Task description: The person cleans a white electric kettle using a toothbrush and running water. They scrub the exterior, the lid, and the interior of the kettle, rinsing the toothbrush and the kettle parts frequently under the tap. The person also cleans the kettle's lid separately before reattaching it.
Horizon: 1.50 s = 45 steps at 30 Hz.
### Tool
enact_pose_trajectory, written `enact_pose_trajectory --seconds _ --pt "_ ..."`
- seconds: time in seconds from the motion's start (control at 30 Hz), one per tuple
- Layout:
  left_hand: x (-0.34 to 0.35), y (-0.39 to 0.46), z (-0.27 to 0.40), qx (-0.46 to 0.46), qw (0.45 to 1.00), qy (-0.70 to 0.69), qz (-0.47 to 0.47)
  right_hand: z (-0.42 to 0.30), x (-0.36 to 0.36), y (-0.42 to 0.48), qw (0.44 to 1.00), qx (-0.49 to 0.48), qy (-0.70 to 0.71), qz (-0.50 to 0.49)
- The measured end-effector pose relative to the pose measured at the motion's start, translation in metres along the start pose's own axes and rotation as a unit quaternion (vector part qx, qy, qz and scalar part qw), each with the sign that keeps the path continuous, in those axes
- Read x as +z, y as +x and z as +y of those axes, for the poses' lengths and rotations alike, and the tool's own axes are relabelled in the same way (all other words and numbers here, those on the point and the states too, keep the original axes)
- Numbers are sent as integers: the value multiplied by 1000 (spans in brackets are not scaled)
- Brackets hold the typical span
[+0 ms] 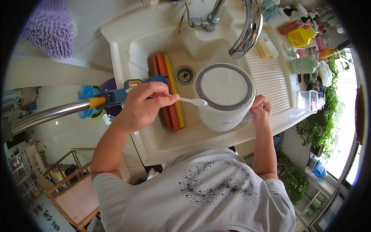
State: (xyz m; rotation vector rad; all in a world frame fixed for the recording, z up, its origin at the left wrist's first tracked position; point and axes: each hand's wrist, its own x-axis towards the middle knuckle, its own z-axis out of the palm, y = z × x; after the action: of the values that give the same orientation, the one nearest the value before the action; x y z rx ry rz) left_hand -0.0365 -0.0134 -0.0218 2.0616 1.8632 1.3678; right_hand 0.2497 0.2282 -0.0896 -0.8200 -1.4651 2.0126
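Note:
My left hand [145,104] pinches a white toothbrush [188,100] by its handle. The brush head meets the side of a white, kettle-like vessel [221,117], just under its rim. My right hand [261,111] grips the grey handle [248,116] of this vessel at its right side. The round end with a grey ring [200,87] faces up, and the wall looks wet and foamy. Beneath it is the cream sink basin [147,142]. Under my left hand, a sponge mop's orange and yellow head [171,95] rests in the basin; its blue frame is partly hidden.
A chrome faucet [246,34] arches over the basin, and a drain [185,74] lies beside the mop head. The mop's metal pole [55,113] extends left. A ribbed washboard [269,84] holds a yellow bar [263,47]. Several bottles [301,36] crowd the right ledge, near a clear plastic box [306,101].

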Motion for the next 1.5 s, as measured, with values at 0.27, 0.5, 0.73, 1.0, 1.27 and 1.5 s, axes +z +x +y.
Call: enact_pose_trajectory --seconds 0.27,0.5,0.73,1.0,1.27,1.5 --pt "16 19 21 20 1000 -18 4 5 1 2 999 36 11 12" --pt "6 -1 -4 -21 1000 -14 4 -1 0 3 1000 20 -1 -20" --pt "7 -3 -25 -49 998 -5 31 7 -4 3 999 45 25 -6" --pt "17 6 -15 -28 998 -50 31 7 -8 5 998 50 40 5" --pt "26 25 17 5 999 -47 -7 2 9 6 999 46 -3 -7" --pt "5 -5 -20 -111 993 -39 13 -1 0 2 999 31 22 23"
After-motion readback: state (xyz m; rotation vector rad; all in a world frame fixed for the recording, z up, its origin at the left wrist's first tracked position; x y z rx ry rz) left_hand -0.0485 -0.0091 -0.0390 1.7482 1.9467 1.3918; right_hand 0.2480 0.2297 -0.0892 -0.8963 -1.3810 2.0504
